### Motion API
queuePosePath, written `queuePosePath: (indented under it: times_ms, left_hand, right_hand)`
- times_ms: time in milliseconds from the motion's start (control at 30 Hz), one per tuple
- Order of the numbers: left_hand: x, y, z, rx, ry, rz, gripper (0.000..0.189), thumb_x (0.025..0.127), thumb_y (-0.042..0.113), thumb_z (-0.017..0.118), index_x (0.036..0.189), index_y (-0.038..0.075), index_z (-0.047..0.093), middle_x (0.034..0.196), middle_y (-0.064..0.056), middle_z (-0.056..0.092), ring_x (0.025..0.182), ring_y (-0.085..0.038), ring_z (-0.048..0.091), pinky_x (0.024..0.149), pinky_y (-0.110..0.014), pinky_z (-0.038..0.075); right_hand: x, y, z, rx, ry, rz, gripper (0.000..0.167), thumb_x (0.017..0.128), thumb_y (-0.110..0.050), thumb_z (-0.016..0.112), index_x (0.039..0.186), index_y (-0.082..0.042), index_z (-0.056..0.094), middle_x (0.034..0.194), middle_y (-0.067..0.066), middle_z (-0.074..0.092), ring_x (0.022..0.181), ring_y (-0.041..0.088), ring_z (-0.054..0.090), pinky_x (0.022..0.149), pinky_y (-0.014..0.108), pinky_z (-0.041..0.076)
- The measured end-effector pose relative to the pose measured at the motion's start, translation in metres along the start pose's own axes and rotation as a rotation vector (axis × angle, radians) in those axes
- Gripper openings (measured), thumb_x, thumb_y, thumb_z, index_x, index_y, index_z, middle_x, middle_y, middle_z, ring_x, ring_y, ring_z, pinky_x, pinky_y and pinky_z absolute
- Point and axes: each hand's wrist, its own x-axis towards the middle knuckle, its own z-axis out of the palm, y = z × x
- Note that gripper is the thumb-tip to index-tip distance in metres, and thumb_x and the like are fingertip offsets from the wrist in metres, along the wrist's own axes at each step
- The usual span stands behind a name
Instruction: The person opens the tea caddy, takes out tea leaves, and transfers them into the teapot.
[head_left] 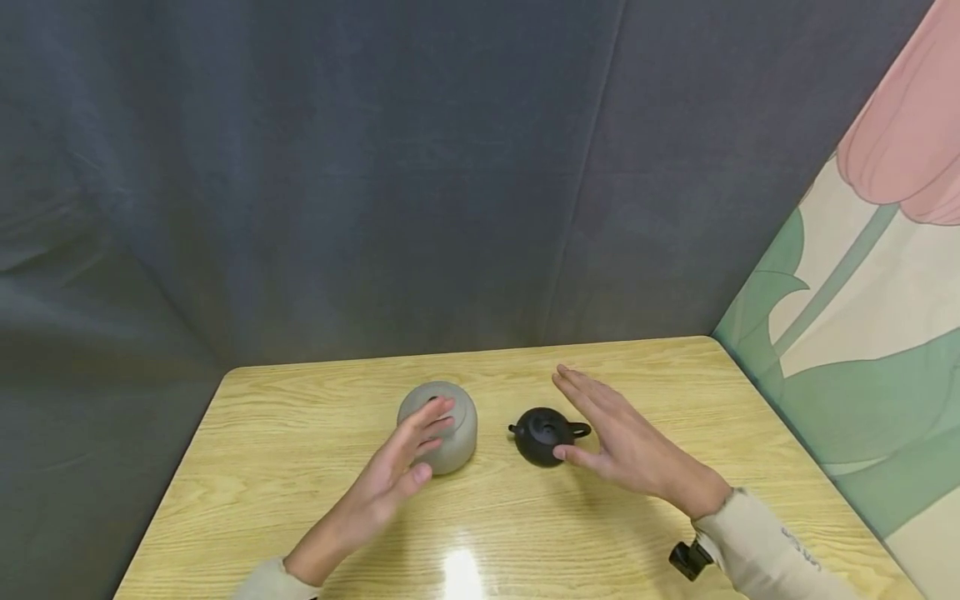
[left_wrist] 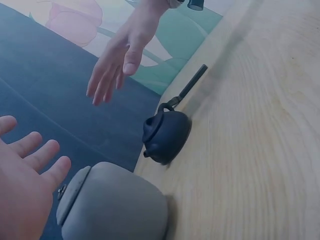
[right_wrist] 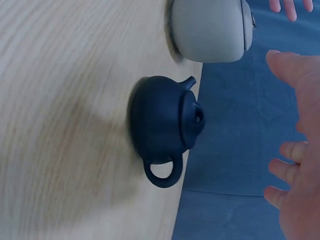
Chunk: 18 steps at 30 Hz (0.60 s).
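At the lower middle of the head view, the left hand (head_left: 384,483), fingers loosely spread and holding nothing, hovers by the grey jar (head_left: 463,437); just right, on the table (head_left: 300,450), sits the black teapot (head_left: 538,437), and the right hand (head_left: 618,437) is above it, thumb wide, empty. Good handling likely wants slow, level hands, fingertips clear of the spout (head_left: 513,428). Two hands, one jar, one teapot, one table.

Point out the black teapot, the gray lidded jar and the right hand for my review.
Black teapot (right_wrist: 160,121): right wrist view, on its rounded body.
Gray lidded jar (left_wrist: 117,202): left wrist view, on its side.
Right hand (head_left: 622,437): head view, on its back.
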Motion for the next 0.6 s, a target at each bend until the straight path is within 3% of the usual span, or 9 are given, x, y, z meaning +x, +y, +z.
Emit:
queuePosePath:
  times_ms: [600]
  left_hand:
    - [-0.006,-0.012,0.018,-0.083,-0.006,0.018,0.063,0.112,0.005,0.036,0.171,0.003,0.014,0.171,-0.035,0.023,0.159,-0.026,0.039,0.127,-0.029,0.037]
  right_hand:
    - [-0.009,0.001,0.021,0.073,-0.019,0.05,0.093,0.098,-0.047,0.076,0.169,-0.009,0.029,0.177,0.014,0.028,0.159,0.04,0.037,0.122,0.067,0.037]
